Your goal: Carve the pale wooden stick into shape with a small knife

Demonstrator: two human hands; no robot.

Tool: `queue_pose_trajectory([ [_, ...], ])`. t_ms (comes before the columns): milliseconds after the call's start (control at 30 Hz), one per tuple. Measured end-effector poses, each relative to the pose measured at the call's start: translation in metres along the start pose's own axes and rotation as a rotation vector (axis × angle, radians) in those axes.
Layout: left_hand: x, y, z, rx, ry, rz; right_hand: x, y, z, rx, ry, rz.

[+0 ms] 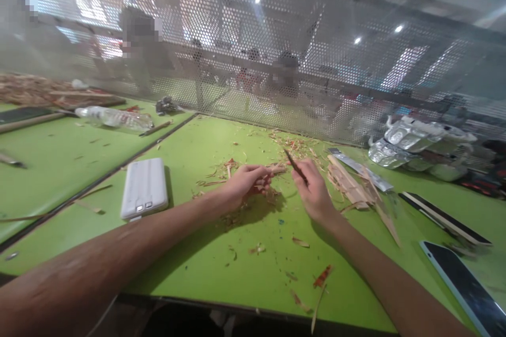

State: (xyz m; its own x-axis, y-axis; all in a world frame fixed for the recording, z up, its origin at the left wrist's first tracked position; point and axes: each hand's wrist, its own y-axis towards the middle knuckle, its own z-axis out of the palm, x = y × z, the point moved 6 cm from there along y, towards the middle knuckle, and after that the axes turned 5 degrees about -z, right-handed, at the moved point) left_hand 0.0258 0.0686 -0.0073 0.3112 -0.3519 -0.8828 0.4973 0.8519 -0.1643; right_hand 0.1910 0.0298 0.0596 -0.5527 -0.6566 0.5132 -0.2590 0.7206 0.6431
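In the head view, my left hand lay near the middle of the frame, its fingers curled and pinching a short wooden stick whose end poked out to the right of my knuckles. My right hand sat just beside it, right of centre, with the fingers pressed together around a thin dark blade that slanted up and to the left, its tip close to the stick's end; whether they touched I could not tell. Both hands rested low over the green desk, which was littered with wood shavings, thickest just beyond and beneath my hands.

To the right of my right hand lay a heap of thin wooden strips, and behind that a flat silver bar. Left of my left forearm, a white power bank lay flat on the desk. In the lower right corner a phone with a dark screen lay face up, with a dark flat strip just above it. Crumpled silvery packets sat at the right edge, against the perforated metal screen. In the upper left a clear plastic bottle lay on its side on the neighbouring desk.
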Motion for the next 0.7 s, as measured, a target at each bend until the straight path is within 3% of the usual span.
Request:
queue_pose_trajectory([
  [133, -0.008, -0.005, 0.004, 0.056, -0.095, -0.025, 0.003, -0.007, 0.016, 0.124, 0.033, -0.032],
  [700, -0.013, -0.018, 0.023, 0.153, -0.07, -0.093, 0.001, -0.006, 0.013, 0.088, 0.063, -0.057],
])
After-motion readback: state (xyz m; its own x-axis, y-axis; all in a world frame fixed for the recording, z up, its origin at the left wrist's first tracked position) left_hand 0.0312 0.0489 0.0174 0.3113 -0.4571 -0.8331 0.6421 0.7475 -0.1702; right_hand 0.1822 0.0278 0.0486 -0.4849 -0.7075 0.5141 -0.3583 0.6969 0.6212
